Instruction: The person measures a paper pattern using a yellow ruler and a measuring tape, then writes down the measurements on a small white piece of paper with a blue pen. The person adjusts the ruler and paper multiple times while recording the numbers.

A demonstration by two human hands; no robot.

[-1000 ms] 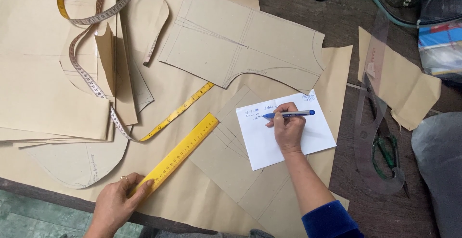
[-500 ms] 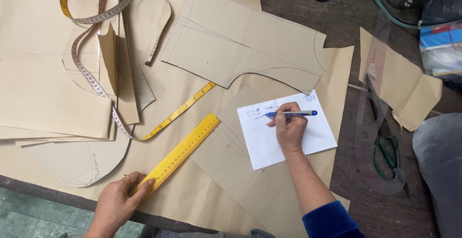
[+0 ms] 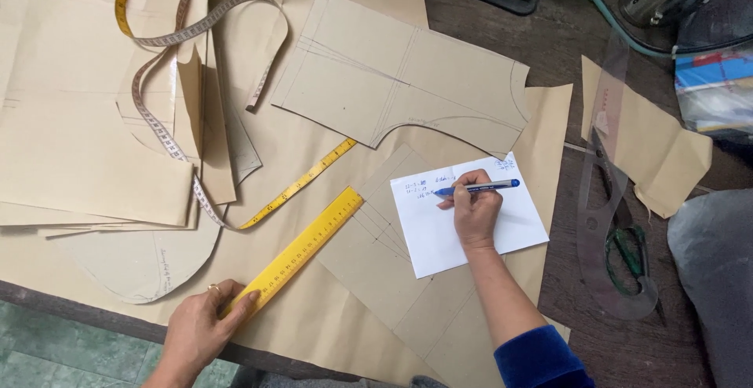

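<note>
Since the earlier frames, little had moved: both of my hands kept their places, and only the view had drifted slightly. My right hand was clenched around the blue pen, whose tip pointed toward 9 o'clock and touched the white sheet just below a few handwritten lines. That sheet lay on a cut pattern piece of brown paper, right of the table's centre. My left hand, at 7 o'clock from the sheet, rested open at the near table edge, its fingertips pressing down the lower end of the yellow ruler. From that end the ruler ran toward 1 o'clock, stopping just beside the sheet's left edge. At 10 o'clock from the ruler, a measuring tape looped over stacked brown pattern pieces. At 3 o'clock from the sheet, a clear curved template lay over green-handled scissors on the dark wooden table.
</note>
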